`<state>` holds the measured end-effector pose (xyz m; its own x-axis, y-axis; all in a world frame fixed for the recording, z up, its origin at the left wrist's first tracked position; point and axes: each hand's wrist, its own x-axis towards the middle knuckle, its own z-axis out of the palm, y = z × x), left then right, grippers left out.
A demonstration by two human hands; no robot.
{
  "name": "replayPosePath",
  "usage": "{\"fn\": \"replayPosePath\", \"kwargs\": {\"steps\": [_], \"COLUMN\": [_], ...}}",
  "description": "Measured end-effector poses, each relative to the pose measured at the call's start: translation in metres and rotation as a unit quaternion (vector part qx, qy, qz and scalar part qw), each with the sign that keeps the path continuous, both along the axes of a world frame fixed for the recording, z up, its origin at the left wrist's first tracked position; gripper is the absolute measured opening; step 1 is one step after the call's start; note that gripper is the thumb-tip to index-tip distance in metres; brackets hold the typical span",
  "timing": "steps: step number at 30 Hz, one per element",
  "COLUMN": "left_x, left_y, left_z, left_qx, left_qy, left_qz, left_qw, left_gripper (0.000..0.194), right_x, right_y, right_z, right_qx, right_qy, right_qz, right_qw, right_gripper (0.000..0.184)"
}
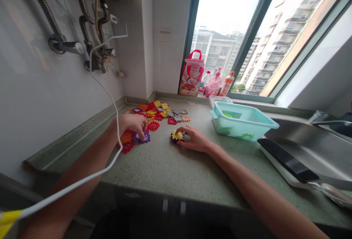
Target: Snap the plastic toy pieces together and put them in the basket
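Observation:
My right hand rests on the counter, its fingers curled around a toy gear assembly with a yellow gear on top, a purple gear beneath and a grey part by the fingers. Over the left of the counter, my left hand reaches down with bent fingers, closed at a purple square-centred gear piece. Beside that piece lie red gear pieces and an orange one. Behind the left hand spreads a loose pile of red, yellow, orange and grey gears.
A teal plastic bin with some green pieces inside stands right of my right hand. Further right are a phone and a steel sink. A white cable hangs across my left arm. Bottles and a red bag line the windowsill.

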<state>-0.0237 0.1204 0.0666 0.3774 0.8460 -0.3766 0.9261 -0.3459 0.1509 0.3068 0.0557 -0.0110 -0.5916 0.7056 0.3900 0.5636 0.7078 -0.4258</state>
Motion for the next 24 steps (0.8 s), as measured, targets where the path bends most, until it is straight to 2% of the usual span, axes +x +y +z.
{"fn": "replayPosePath", "kwargs": {"steps": [4,8,10,12,14,16,20,24], "left_x": [0.003,0.006,0.01,0.014,0.02,0.024,0.03,0.03], "left_y": [-0.002,-0.005,-0.009,-0.014,-0.019,-0.023,-0.027,-0.028], "left_z": [0.002,0.006,0.008,0.008,0.008,0.007,0.005,0.006], "left_qx": [0.007,0.014,0.011,0.003,-0.004,0.0,0.009,-0.002], "left_qy": [-0.001,-0.028,-0.035,-0.021,-0.004,0.002,0.001,0.0], "left_qz": [-0.01,-0.024,-0.034,-0.032,-0.021,-0.014,0.003,0.025], "left_qw": [1.0,0.999,0.999,0.999,1.0,1.0,1.0,1.0], "left_gripper": [0.05,0.041,0.039,0.038,0.038,0.041,0.05,0.058], "right_x": [-0.001,-0.001,0.005,0.016,0.029,0.041,0.047,0.036], "right_y": [-0.002,0.003,0.01,0.021,0.03,0.036,0.037,0.034], "right_z": [0.002,0.0,-0.003,-0.007,-0.01,-0.011,-0.01,-0.012], "right_qx": [-0.012,0.01,0.032,0.053,0.058,0.047,0.034,0.017], "right_qy": [0.005,0.039,0.072,0.088,0.067,0.017,-0.064,-0.04], "right_qz": [0.01,0.004,-0.04,-0.12,-0.197,-0.239,-0.236,-0.199], "right_qw": [1.0,0.999,0.996,0.987,0.976,0.97,0.969,0.979], "right_gripper": [0.027,0.023,0.026,0.03,0.031,0.029,0.021,0.02]}}
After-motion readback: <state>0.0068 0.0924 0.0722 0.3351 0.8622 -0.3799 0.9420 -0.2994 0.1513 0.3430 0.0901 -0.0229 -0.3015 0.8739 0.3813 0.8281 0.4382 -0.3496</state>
